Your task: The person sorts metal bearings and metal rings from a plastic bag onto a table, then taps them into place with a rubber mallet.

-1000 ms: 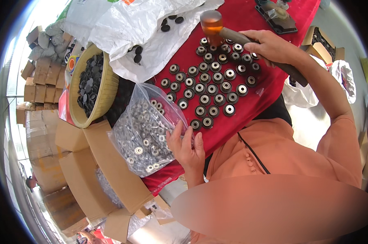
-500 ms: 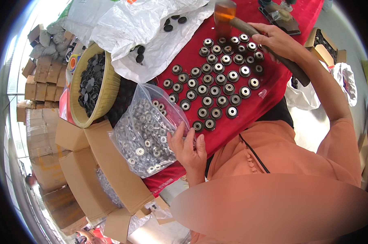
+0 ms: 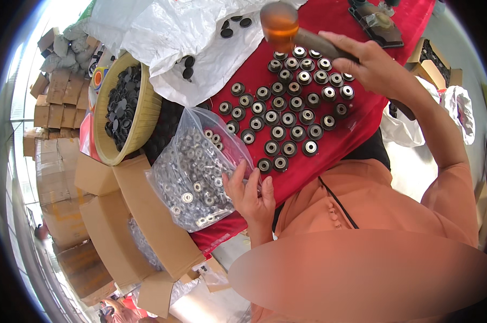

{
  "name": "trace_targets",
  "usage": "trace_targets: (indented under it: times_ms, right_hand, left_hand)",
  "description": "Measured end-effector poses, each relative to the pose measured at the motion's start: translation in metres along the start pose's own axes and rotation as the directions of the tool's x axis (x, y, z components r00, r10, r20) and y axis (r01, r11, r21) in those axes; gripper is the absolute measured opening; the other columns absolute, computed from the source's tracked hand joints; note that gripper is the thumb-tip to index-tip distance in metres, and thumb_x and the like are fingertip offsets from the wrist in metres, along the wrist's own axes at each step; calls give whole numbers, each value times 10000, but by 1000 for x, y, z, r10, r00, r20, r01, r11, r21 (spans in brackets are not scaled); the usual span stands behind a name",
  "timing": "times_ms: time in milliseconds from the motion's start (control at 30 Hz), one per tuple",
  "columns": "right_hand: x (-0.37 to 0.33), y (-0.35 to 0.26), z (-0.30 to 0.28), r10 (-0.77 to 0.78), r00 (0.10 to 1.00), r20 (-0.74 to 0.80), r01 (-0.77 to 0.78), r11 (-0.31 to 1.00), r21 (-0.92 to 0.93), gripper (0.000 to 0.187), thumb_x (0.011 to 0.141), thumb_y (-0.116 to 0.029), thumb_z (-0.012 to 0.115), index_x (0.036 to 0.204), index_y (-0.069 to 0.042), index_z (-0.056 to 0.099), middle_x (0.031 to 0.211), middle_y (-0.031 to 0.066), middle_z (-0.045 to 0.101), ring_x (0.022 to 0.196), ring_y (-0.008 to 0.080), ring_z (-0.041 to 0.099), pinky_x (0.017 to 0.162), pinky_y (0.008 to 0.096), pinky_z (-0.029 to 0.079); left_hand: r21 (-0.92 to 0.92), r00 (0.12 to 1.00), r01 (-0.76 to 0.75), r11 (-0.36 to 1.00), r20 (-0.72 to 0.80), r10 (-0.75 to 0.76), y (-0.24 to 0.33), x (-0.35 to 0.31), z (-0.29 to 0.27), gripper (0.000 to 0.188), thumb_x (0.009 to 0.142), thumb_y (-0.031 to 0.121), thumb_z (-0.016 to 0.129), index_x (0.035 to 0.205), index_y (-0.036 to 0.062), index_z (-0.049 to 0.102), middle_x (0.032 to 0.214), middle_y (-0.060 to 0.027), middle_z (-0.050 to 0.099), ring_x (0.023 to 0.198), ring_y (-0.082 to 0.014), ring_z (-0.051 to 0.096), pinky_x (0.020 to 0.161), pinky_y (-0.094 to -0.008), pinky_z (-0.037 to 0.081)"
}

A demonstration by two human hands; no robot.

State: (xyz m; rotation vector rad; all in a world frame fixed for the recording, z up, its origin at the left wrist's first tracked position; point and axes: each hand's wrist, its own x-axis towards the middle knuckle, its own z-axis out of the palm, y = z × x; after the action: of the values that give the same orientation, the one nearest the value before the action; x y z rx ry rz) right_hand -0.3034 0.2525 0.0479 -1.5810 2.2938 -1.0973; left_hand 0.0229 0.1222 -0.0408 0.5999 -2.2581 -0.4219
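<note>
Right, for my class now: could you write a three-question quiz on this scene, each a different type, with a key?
1. Which hand grips the hammer? A) left B) right
2. True or false: the yellow basket holds dark discs.
3. Fill in the blank: the cloth beneath the round metal parts is ____.

Key: 1. B, the right hand. 2. True. 3. Red.
</note>
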Motion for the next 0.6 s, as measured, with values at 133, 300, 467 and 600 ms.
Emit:
trace_targets:
  times_ms: [133,300,467,600]
  right_hand:
    - [9,-12,11,440,863,248,-414,897,-155,516,957,-173,588,1442,-73,442,979,184,680,703,256,669,745,381,523]
    - [-2,-20,-2,304,940,152,-319,944,84,545,954,-148,566,1476,-115,414,793,85,581,684,166,545,701,309,471]
    - [-26,-23,-16,154,987,34,-154,988,-4,564,940,-148,582,1477,-111,410,877,105,619,754,179,559,789,307,481]
    - [-40,0,-6,370,912,175,-360,929,-90,581,919,-121,592,1469,-90,407,1138,197,663,1008,249,638,946,343,453]
  left_hand:
    - [-22,1000,5,1000,1,-5,-1,1,1,270,887,232,706,1009,-8,702,1219,-184,628,1088,-344,600,1091,-584,314]
    - [-12,1000,6,1000,13,-6,-1,-1,1,279,887,245,707,1011,-5,702,1219,-178,628,1092,-342,601,1092,-587,314]
    - [-3,1000,18,1000,25,-18,-3,-2,-1,282,891,247,700,1017,-4,699,1230,-178,622,1114,-346,593,1093,-587,315]
    - [-20,1000,-10,1000,25,11,-2,1,2,274,888,242,702,1016,0,700,1236,-176,620,1121,-347,591,1094,-586,313]
